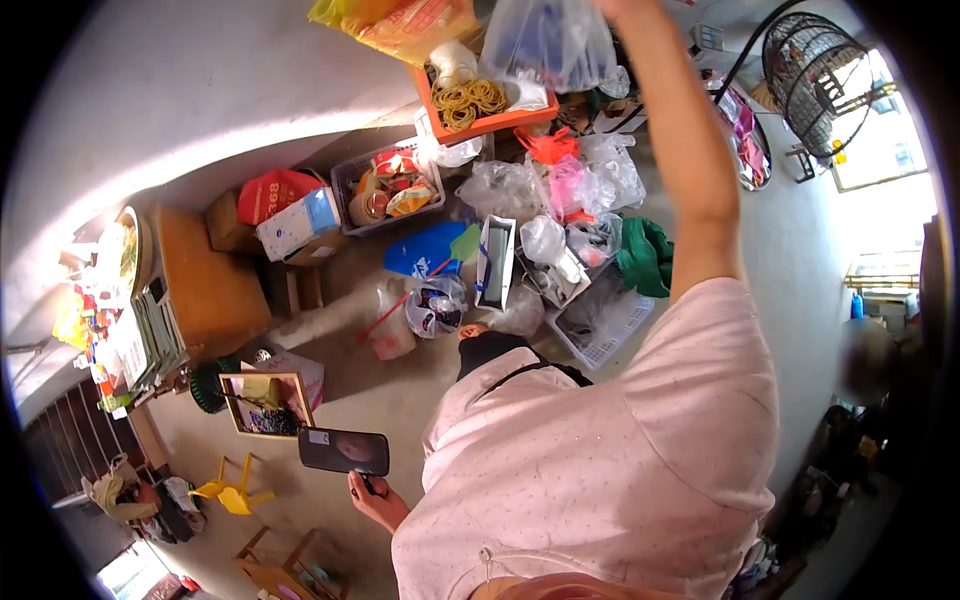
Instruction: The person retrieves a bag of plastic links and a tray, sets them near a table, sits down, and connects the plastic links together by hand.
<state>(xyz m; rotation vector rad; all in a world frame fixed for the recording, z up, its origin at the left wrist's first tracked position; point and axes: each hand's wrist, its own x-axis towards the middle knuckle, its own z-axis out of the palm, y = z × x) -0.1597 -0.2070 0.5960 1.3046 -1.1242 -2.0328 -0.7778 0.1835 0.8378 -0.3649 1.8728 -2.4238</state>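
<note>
My left hand [376, 503] is closed at the lower left, below a dark, glossy, rounded phone [343, 452] that seems to sit on a short black handle or mount. My right arm stretches to the top edge, where my right hand [625, 6] is partly cut off by the frame. A clear plastic bag [550, 45] hangs beside that hand, which appears closed on its top; the fingers are mostly hidden. Under the bag stands an orange tray [490, 124] with coiled yellowish bands [468, 103]. A yellow plastic bag [405, 30] is to its left.
Crumpled clear bags [508, 190], a green bag [645, 257] and a white basket [605, 335] crowd the floor near my foot [472, 331]. A grey crate [390, 215] and wooden cabinet [212, 280] stand left. Yellow stool [240, 492] lower left; wire cage [812, 85] upper right.
</note>
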